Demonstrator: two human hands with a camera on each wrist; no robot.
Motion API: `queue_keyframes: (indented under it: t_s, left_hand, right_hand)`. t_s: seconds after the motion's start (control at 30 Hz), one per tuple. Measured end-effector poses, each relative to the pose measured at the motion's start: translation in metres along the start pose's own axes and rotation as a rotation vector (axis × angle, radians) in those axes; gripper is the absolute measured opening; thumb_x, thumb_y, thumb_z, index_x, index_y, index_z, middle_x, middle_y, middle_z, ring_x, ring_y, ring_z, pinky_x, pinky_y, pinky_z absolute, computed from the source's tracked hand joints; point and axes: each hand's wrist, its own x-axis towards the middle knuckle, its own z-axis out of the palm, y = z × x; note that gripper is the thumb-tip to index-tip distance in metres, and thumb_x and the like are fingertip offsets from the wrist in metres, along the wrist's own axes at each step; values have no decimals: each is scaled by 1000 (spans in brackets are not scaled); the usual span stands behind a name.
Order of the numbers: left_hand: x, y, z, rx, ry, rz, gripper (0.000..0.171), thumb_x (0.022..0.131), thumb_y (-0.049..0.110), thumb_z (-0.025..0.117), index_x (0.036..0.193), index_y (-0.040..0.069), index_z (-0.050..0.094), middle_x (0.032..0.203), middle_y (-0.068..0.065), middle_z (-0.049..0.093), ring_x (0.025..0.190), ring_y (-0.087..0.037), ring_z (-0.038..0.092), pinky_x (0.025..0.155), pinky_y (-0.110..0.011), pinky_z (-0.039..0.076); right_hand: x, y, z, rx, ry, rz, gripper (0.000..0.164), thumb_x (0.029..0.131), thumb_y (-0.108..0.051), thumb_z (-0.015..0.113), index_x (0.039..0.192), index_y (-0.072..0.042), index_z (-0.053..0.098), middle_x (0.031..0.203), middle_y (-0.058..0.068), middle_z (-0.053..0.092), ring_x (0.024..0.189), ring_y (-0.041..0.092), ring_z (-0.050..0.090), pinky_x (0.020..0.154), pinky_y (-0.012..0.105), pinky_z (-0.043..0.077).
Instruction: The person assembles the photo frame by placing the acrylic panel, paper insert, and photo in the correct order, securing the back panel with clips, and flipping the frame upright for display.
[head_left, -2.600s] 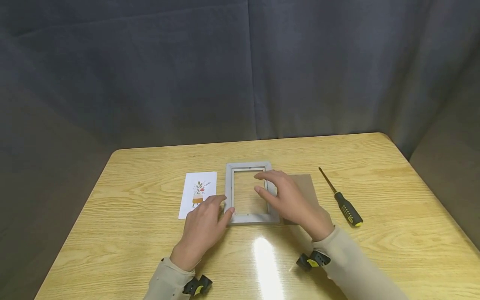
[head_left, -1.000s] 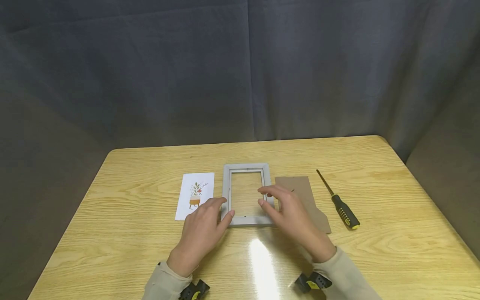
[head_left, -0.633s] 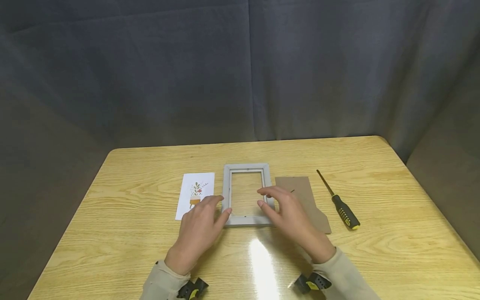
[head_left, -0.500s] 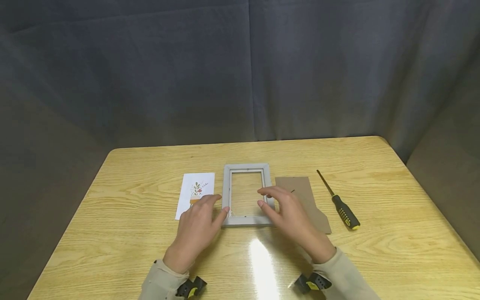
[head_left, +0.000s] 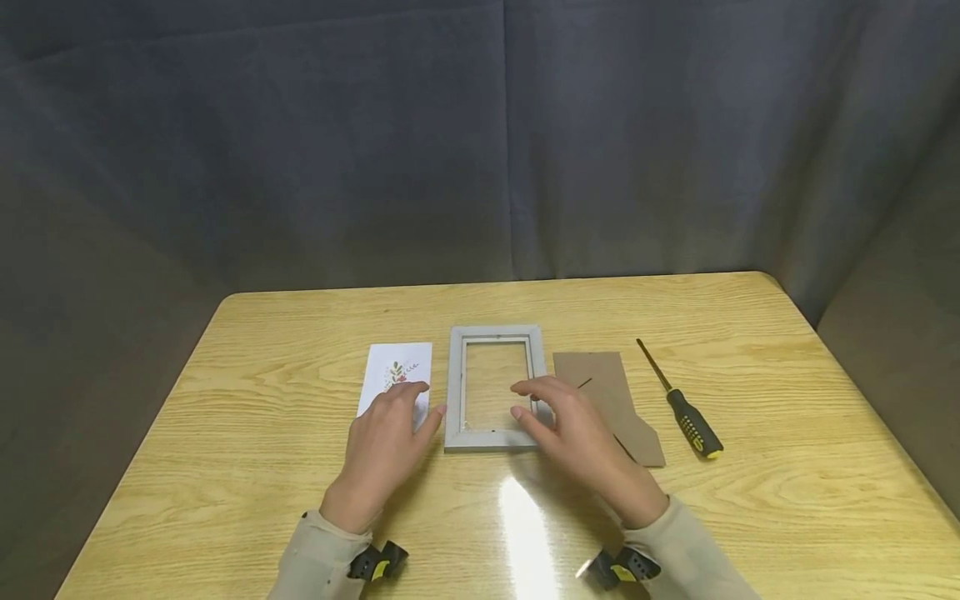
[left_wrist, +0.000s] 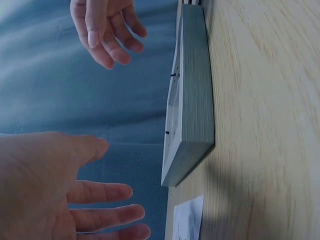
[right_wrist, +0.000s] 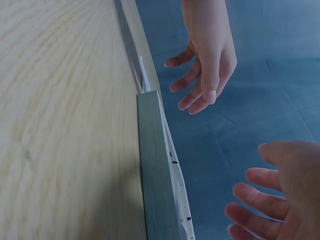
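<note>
A grey picture frame [head_left: 455,383] lies flat on the table, its opening showing the wood below. My left hand [head_left: 386,437] hovers with relaxed fingers over the lower part of a white card [head_left: 378,367] with a printed plant, left of the frame. In the left wrist view the left hand [left_wrist: 55,185] holds nothing and stays apart from the frame [left_wrist: 197,85]. My right hand [head_left: 581,433] hangs above the frame's right side, fingers loosely bent. The right wrist view shows the right hand [right_wrist: 280,195] raised off the frame [right_wrist: 155,165], with nothing in its fingers.
To the right of the frame lies a brown backing board [head_left: 600,375] with a cut corner, partly under the right hand. Farther right is a screwdriver [head_left: 690,421] with a black and yellow handle. A dark curtain [head_left: 480,150] hangs behind the wooden table [head_left: 247,400].
My left hand has moved left, off the frame's left edge and over the card. The right hand has stayed nearly in place lately. Frame, board and screwdriver lie as before.
</note>
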Motion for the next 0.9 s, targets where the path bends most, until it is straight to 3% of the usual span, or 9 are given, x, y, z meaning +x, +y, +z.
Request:
queue_keyframes:
  t_s: [0.47, 0.9]
  left_hand:
    - [1, -13, 4, 52, -27, -57, 47, 84, 41, 64, 114, 6, 66, 120, -15, 63, 103, -32, 59, 70, -49, 52]
    - [-2, -23, 11, 87, -63, -48, 62, 74, 37, 74, 122, -1, 61, 122, -23, 57, 112, -39, 53, 84, -50, 47]
  right_hand:
    - [-1, -1, 6, -20, -8, -22, 31, 90, -32, 60, 111, -11, 68, 111, 1, 67, 104, 16, 60, 91, 36, 44]
    - [-4, -3, 14, -22, -45, -37, 30, 90, -32, 60, 109, -10, 68, 109, 0, 68, 105, 16, 60, 92, 35, 44]
